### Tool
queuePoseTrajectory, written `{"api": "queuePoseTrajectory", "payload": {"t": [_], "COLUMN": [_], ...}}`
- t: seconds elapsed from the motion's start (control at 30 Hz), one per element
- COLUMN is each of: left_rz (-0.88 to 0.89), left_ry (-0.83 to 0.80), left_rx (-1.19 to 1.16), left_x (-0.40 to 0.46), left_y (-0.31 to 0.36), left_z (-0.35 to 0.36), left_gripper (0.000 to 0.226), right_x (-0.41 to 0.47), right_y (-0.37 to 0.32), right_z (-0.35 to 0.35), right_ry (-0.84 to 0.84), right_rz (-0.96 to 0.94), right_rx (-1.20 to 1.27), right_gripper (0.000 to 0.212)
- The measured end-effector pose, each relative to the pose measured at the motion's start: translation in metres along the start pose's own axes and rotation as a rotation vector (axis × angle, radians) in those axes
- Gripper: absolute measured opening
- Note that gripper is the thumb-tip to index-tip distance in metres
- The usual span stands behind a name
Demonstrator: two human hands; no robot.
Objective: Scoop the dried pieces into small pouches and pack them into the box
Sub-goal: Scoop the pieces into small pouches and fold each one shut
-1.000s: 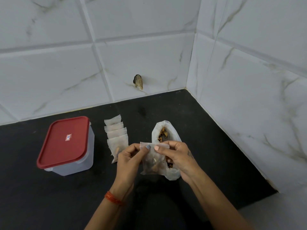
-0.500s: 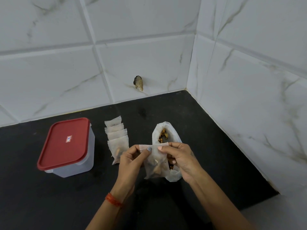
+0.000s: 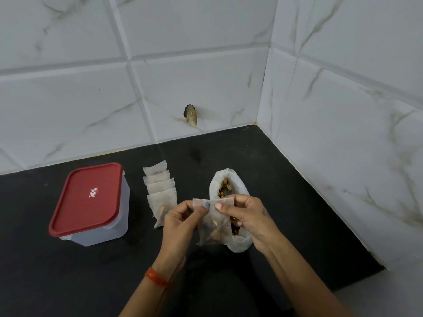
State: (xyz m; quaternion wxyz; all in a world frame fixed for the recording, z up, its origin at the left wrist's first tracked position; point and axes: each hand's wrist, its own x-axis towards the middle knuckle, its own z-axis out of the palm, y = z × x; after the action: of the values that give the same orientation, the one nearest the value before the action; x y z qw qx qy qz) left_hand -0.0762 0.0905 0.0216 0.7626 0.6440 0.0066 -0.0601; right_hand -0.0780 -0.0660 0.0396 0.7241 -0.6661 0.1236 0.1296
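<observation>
A small white pouch (image 3: 214, 227) with dried brown pieces inside hangs above the black counter. My left hand (image 3: 180, 223) pinches its top edge on the left, and my right hand (image 3: 246, 216) pinches the top edge on the right. Behind it stands a larger open white bag (image 3: 229, 179) holding dried pieces (image 3: 224, 188). To the left, several filled pouches (image 3: 160, 188) lie in an overlapping row. A translucent box with a red lid (image 3: 89, 200), lid on, sits at the far left.
The black counter (image 3: 286, 191) ends in a corner of white marbled wall tiles at the back and right. A small brown object (image 3: 190, 114) is stuck on the back wall. An orange bangle (image 3: 156, 277) is on my left wrist.
The pouch's top strip has been pulled narrower and gathered at its middle between my thumbs. Both hands stay in nearly the same place.
</observation>
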Motion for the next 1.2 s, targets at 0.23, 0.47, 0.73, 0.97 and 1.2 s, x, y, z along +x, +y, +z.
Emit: {"api": "queuePoseTrajectory", "payload": {"t": [0.23,0.47,0.73,0.97,1.2], "left_rz": [0.000,0.019,0.037,0.030,0.016], "left_ry": [0.002,0.032,0.036,0.064,0.036], "left_rx": [-0.001,0.006,0.016,0.016,-0.001], "left_x": [0.000,0.001,0.003,0.004,0.004], "left_y": [0.001,-0.002,-0.004,-0.005,-0.003], "left_z": [0.001,0.002,0.002,0.001,0.000], "left_gripper": [0.025,0.019,0.022,0.019,0.029], "right_x": [0.002,0.004,0.004,0.005,0.002], "right_y": [0.000,0.000,-0.003,-0.001,-0.005], "right_z": [0.002,0.002,-0.008,-0.008,-0.009], "right_ry": [0.023,-0.001,-0.046,0.015,-0.002], "right_rz": [0.036,0.042,0.056,0.062,0.014], "right_rx": [-0.022,-0.002,0.028,0.088,0.044], "right_gripper": [0.014,0.012,0.016,0.010,0.011]}}
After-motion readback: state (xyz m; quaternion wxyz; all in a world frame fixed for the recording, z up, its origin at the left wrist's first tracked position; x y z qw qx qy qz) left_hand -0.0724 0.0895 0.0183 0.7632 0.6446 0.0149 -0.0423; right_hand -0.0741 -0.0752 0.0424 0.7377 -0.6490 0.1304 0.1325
